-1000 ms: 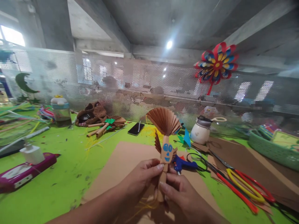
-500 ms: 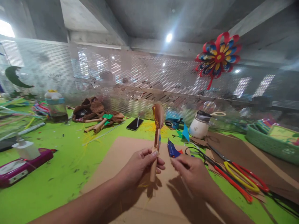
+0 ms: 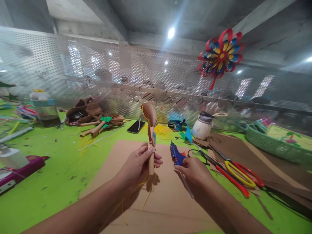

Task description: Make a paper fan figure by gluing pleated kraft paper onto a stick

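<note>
My left hand point(image 3: 138, 164) is closed round the stem of a brown paper doll point(image 3: 150, 130), held upright and turned edge-on, so its pleated fan head looks narrow. Thin yellow strands hang from under that hand. My right hand point(image 3: 192, 169) reaches to the right and its fingers close on the handle of a blue glue gun point(image 3: 175, 154) lying on a brown cardboard sheet point(image 3: 161, 198). A glue stick pokes out behind the gun, under my right hand.
Red and yellow scissors point(image 3: 234, 170) lie right of the gun. Behind stand a white jar point(image 3: 201, 127), a phone point(image 3: 136, 126), brown paper figures point(image 3: 96, 123) and a green basket point(image 3: 273, 144). A perforated screen point(image 3: 122, 81) carries a paper pinwheel point(image 3: 220, 55). A magenta case point(image 3: 17, 169) lies left.
The doll has turned from face-on to edge-on. My right hand let go of its stem and moved right onto the glue gun. The view shifted slightly right.
</note>
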The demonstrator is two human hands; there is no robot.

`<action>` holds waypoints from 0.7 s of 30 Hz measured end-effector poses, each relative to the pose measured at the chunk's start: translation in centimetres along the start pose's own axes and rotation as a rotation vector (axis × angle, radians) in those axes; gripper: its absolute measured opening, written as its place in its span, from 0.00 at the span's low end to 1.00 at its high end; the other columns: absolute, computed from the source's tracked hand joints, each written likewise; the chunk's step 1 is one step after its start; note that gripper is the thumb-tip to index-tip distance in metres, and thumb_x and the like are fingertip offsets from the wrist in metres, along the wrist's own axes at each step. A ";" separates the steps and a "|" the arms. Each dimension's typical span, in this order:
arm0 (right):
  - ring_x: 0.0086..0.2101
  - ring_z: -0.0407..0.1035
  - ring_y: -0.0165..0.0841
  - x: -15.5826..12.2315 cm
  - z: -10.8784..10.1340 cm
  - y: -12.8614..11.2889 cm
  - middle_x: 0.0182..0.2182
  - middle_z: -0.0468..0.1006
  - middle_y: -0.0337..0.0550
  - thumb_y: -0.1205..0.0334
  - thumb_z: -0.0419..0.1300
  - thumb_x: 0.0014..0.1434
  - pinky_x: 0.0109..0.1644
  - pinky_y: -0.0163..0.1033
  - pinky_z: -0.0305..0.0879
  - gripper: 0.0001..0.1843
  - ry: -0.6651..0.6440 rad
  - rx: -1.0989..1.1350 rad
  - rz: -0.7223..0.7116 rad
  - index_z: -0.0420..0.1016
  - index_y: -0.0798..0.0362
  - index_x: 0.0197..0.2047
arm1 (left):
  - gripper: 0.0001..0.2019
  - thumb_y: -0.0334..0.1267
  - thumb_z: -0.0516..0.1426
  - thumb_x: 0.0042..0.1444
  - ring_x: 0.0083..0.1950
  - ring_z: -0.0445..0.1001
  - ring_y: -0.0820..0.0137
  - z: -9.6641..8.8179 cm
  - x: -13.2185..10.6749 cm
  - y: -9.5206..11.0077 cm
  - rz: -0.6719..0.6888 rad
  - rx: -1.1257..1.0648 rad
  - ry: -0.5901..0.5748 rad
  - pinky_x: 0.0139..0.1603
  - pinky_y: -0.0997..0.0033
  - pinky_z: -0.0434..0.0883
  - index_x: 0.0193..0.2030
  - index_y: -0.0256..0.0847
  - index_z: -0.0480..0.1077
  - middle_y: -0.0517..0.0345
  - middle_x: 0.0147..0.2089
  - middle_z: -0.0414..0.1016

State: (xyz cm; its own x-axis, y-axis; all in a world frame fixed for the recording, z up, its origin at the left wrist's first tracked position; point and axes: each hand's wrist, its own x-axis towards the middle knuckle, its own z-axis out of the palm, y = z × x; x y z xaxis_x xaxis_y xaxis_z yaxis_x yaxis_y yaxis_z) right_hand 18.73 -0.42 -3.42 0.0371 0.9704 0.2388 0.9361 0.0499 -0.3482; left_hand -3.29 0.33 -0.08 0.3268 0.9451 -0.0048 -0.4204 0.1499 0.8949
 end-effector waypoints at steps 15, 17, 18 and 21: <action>0.44 0.63 0.44 1.7 0.8 2.0 0.42 0.74 0.52 0.69 0.59 0.52 0.50 0.46 0.57 0.13 0.074 -0.028 -0.327 0.74 0.55 0.43 | 0.07 0.36 0.57 0.58 0.30 0.76 0.71 -0.3 0.0 -0.8 -0.065 0.007 -0.109 0.34 0.73 0.72 0.33 0.34 0.67 0.49 0.31 0.77; 0.43 0.63 0.43 1.6 1.2 2.0 0.40 0.73 0.51 0.71 0.59 0.51 0.48 0.45 0.58 0.12 0.094 -0.003 -0.326 0.75 0.55 0.41 | 0.07 0.36 0.57 0.58 0.30 0.76 0.71 -0.3 0.0 -0.8 -0.068 0.007 -0.103 0.33 0.73 0.72 0.32 0.34 0.67 0.49 0.31 0.76; 0.42 0.63 0.43 1.6 1.3 2.0 0.39 0.73 0.50 0.72 0.59 0.50 0.48 0.45 0.58 0.13 0.107 0.015 -0.322 0.75 0.55 0.40 | 0.07 0.36 0.57 0.58 0.29 0.75 0.71 -0.3 0.0 -0.8 -0.066 0.000 -0.096 0.33 0.73 0.72 0.33 0.34 0.66 0.49 0.30 0.76; 0.41 0.66 0.40 1.7 0.6 1.9 0.38 0.73 0.49 0.73 0.56 0.49 0.46 0.42 0.61 0.14 0.144 0.092 -0.297 0.75 0.55 0.41 | 0.06 0.35 0.56 0.58 0.27 0.75 0.71 -0.3 0.2 -0.7 -0.049 -0.026 -0.077 0.33 0.72 0.72 0.34 0.34 0.66 0.50 0.29 0.76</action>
State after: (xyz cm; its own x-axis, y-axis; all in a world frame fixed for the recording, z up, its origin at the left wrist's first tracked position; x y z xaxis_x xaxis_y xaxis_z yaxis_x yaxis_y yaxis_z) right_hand 20.41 1.49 -4.19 -0.1769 0.8672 0.4654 0.8781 0.3527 -0.3233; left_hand -3.25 0.48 -0.84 0.4111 0.9115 -0.0135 -0.4233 0.2040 0.8827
